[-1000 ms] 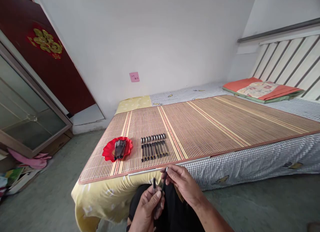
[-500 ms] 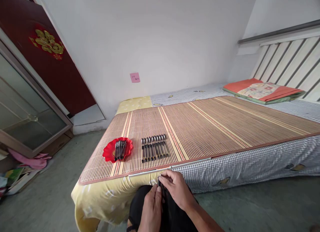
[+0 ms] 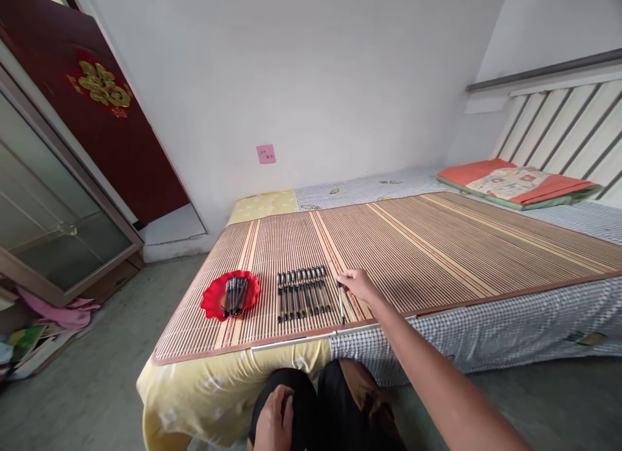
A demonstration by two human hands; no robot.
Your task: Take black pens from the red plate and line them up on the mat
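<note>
My right hand (image 3: 358, 285) reaches over the mat and pinches the top of a pen (image 3: 341, 304). This pen lies lengthwise, just right of a row of several capped black pens (image 3: 302, 294) set side by side with their caps away from me. Low in the view, my left hand (image 3: 276, 417) rests on my knee, its fingers loosely bent with a gap at the thumb and nothing visible in them. A red scalloped plate (image 3: 210, 302) left of the row holds several more black pens (image 3: 235, 295).
A striped bamboo mat (image 3: 413, 237) covers the bed. Folded orange-and-floral bedding (image 3: 519, 181) lies at the far right by the white headboard (image 3: 566, 124). A pink note (image 3: 265, 154) is stuck on the wall. A glass-panelled door (image 3: 63, 224) stands at left.
My hands were together over my lap, holding a dark pen. My right hand has moved forward to the mat with a pen; my left has dropped back onto my knee.
</note>
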